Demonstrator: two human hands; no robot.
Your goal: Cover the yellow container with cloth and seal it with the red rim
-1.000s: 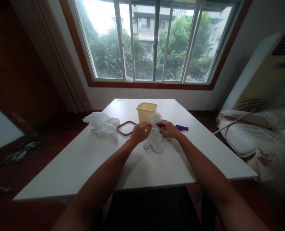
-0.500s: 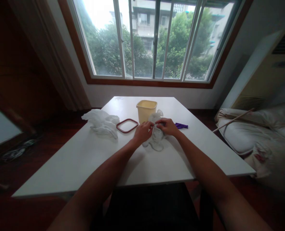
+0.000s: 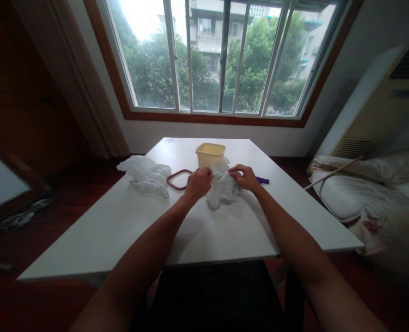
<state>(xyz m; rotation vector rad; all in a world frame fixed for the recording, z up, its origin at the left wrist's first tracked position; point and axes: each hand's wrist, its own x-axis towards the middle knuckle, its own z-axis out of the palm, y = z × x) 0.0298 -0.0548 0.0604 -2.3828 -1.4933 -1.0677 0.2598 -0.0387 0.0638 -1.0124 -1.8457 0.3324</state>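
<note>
Pinching a crumpled, whitish, see-through plastic bag (image 3: 221,190) between them, the two hands meet over the middle of the white worktop (image 3: 121,240), well in from its near edge. The left hand (image 3: 199,181) grasps the bag's left side, its fingers curled in and their tips partly hidden, while the right hand (image 3: 245,177) has thumb and fingers closed on the upper right side. Loose folds of the bag hang between the hands and spread toward the near edge. Just behind it, on the side of the far edge, a pale yellow bin (image 3: 209,156) stands upright with its mouth up; the bag covers its lower front, so I cannot tell whether they touch. To the bin's left lies a reddish-brown rounded frame (image 3: 176,187), its right end behind the left hand. A second white plastic bag (image 3: 147,177) lies in a heap by the left edge, its outer part reaching past that edge in this view. Between the right hand and the right edge lies a small purple item (image 3: 262,180), partly hidden. Beyond the far edge is a wide sliding window (image 3: 204,69) in a brown surround, trees outside
</note>
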